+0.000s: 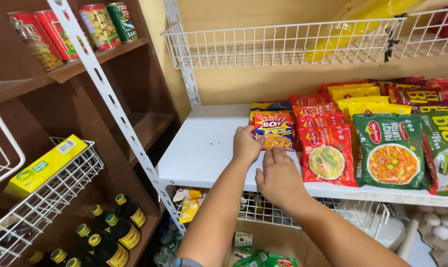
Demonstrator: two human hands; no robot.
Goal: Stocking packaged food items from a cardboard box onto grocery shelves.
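From the head camera, both bare hands reach onto a white shelf [204, 148]. The left hand [246, 145] holds the left edge of a small yellow-and-blue snack packet [274, 130], fingers curled over its side. The right hand [279, 173] lies just below the same packet with its fingers stretched nearly flat, the fingertips [276, 151] touching the packet's lower edge; it grips nothing that can be seen. The packet lies flat on the shelf at the left end of a row of goods, with bare shelf to its left.

Just to the right of the packet sit overlapping red noodle packets [328, 153], and beyond them a green noodle packet [389, 151] at the front edge. Yellow packets [362, 105] lie further back against the wall. Above the shelf hangs a white wire basket [283, 47] holding a yellow bag [352, 29].

On the left, a brown wooden shelf carries tin cans [75, 29]. Lower down, a second wire basket [55, 190] holds a yellow box [46, 165], and dark bottles with green and yellow caps [112, 232] stand below it. At the lower right edge, white eggs [439, 225] rest in a tray
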